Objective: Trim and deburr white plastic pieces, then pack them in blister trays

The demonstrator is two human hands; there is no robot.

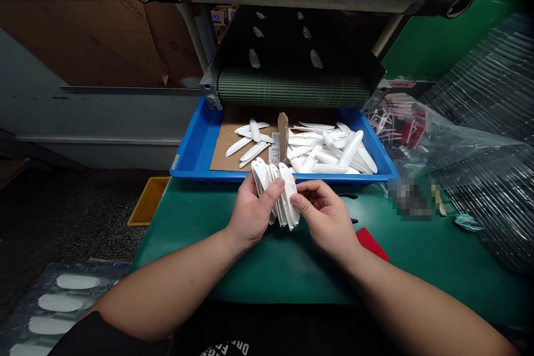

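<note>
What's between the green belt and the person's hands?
In the head view, a blue tray lies between the green mesh belt and the left hand and right hand. It holds cardboard and white plastic pieces.

A pixelated patch is blurring whatever lies on the bench, the printed label is staying too small to read, the bottom edge is cutting off the shirt lettering, and the left hand is hiding part of the white plastic pieces.
</note>
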